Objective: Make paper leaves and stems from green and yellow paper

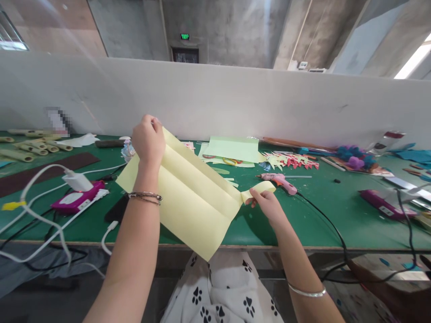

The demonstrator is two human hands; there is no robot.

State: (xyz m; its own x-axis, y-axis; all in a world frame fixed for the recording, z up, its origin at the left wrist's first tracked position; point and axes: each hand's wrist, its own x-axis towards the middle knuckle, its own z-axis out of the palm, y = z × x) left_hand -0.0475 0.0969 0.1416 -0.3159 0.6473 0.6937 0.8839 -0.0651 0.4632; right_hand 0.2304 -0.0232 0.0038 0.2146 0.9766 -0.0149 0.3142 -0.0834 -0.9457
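A large pale yellow sheet of paper with parallel creases hangs tilted above the table's front edge. My left hand is closed on its upper edge. At the sheet's right corner, my right hand pinches a curling strip of yellow paper, partly torn away and still joined to the sheet. Just behind my right hand lies a pink hot glue gun with a black cord. Past the sheet are light green paper and red-and-cream zigzag paper cutouts.
On the green table, a purple power strip with white cables sits left, and another purple power strip right. Rolled paper tubes lie far left. Blue and purple pompoms lie back right. A white partition borders the back.
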